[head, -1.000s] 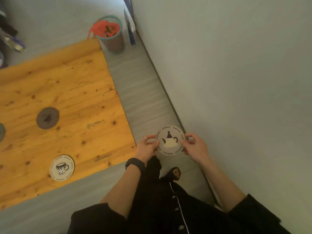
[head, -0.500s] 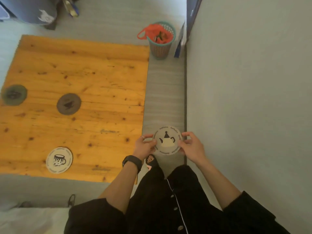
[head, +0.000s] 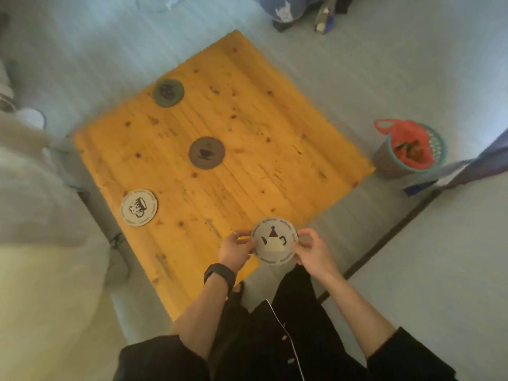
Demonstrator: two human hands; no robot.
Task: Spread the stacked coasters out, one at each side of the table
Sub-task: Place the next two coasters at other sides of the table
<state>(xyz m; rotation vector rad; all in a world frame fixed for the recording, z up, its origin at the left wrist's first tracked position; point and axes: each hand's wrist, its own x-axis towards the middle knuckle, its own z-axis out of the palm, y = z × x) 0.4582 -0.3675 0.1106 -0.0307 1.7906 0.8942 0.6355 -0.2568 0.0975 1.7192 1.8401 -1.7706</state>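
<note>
Over the table [head: 247, 127] corner, we're pinching the teapot coaster [head: 274, 241] by its rim, left hand [head: 235, 250] and right hand [head: 312, 250] fingers closed on it.

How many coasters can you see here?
4. A dark coaster lies near the table's far left edge, another dark one mid-table, a pale mug coaster near left, and a teapot coaster sits between both hands.

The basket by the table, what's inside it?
The basket holds a red bag that drapes over its rim, and some brownish bits show in the bag's opening. They are too blurry to name, and the bag hides whatever lies deeper.
</note>
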